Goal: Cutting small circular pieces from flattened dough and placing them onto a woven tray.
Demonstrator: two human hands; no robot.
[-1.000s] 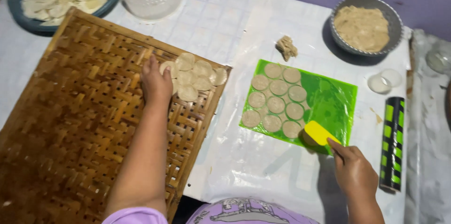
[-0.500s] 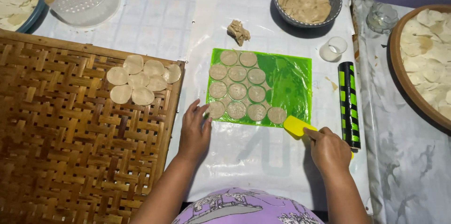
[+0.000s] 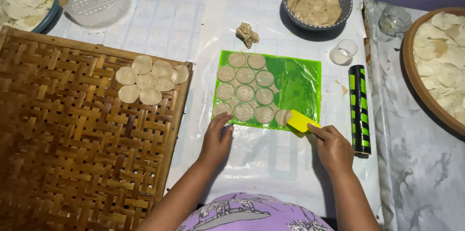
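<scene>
While the right hand (image 3: 334, 147) closes around the handle of a small yellow plastic scraper (image 3: 301, 120), the blade of that scraper lies flat against the lower edge of a bright green plastic sheet (image 3: 295, 81), its tip just touching the nearest thin round disc of pale dough (image 3: 282, 116). The left hand (image 3: 216, 139) rests with fingers spread and loose on the lower left corner of the sheet, fingertips touching the edge beside another disc; it pinches nothing.

Beyond the scraper's tip the rest of the cut dough rounds (image 3: 245, 91) sit in rows on the sheet, close together, some touching. They look very thin, soft and light, likely to stretch or tear if pulled by one edge, and probably a little tacky on the plastic. The safer hold seems to be from beneath, with the blade slid flat under a disc and the free fingers supporting the far rim.

To the left of the left hand lies a large brown woven bamboo tray (image 3: 72, 153), bearing a small cluster of the same discs (image 3: 147, 83) at its far edge. To the right of the scraper hand lies a black and green rolling pin (image 3: 360, 110). Farther off stands a grey metal bowl of dough (image 3: 316, 1), with a torn lump of dough (image 3: 247, 33) between it and the sheet.
</scene>
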